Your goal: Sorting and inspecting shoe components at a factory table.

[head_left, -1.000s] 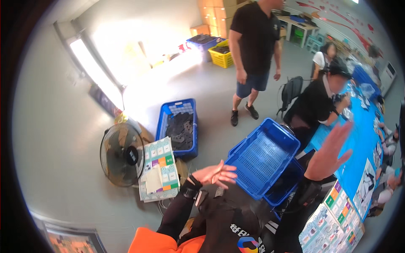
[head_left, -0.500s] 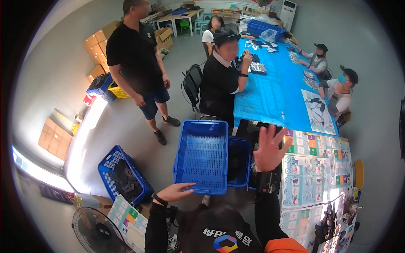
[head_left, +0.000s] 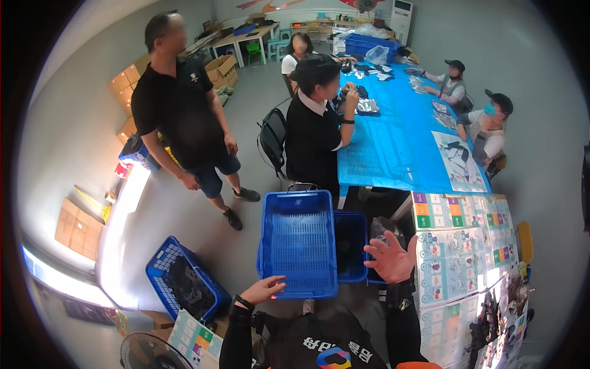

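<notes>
My left hand [head_left: 263, 290] is at the near left corner of an empty-looking blue plastic crate [head_left: 297, 294], its fingers loosely stretched and nothing visible in them. Whether the fingertips touch the rim I cannot tell. My right hand [head_left: 391, 257] is raised with the palm partly showing and fingers spread, holding nothing. It hangs between a second blue crate [head_left: 364, 270] and the stack of printed sheets [head_left: 448, 258] on my right. The first crate partly covers the second, which has dark contents.
A blue-covered table [head_left: 381, 147] stands ahead, with several people seated around it. A person in black [head_left: 184, 117] stands at the left. A blue basket of dark items [head_left: 187, 286] and a fan [head_left: 147, 353] are at the lower left. Black straps [head_left: 485, 323] hang at the right.
My right hand has come down and nearer to me, fingers still spread. My left hand has shifted slightly right, toward the crate. The nearest seated person's head has turned toward the table.
</notes>
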The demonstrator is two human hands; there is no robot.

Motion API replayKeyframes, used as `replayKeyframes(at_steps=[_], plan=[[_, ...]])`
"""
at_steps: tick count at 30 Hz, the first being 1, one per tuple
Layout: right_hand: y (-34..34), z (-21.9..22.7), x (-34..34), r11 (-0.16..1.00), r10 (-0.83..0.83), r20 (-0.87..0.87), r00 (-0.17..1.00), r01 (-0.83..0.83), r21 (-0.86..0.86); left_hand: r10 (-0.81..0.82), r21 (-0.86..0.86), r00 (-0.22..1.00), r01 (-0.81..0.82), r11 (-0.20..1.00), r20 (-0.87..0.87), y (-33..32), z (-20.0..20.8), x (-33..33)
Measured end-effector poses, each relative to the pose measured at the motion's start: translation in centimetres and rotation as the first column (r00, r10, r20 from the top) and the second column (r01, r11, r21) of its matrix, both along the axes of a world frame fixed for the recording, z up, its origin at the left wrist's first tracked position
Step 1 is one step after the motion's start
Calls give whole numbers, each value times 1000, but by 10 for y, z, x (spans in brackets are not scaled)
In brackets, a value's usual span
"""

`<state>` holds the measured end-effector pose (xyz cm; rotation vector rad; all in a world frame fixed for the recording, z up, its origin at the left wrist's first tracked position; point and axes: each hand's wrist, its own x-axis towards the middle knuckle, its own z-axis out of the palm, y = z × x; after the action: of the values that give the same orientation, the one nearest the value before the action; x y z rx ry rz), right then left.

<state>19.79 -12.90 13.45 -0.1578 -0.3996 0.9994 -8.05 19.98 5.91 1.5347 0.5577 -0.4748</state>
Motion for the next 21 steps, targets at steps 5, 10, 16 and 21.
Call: replayKeyframes(at_steps=[5, 10, 16, 21], plan=[[-24, -7, -17, 870, -104, 34, 994, 107, -482, -6, -43, 999, 4, 999, -35, 5, -26, 10], [-69, -38, -27, 602, -136, 102, 985, 164, -781, -191, 37, 981, 193, 980, -40, -1, -38, 64], [-117, -77, -28, 475, -272, 44, 961, 174, -862, -179, 360, 963, 97, 928, 202, -17, -28, 165], [-145, -94, 3, 499, -257, 24, 966, 154, -853, -86, 332, 938, -32, 943, 336, -77, -1, 206]])
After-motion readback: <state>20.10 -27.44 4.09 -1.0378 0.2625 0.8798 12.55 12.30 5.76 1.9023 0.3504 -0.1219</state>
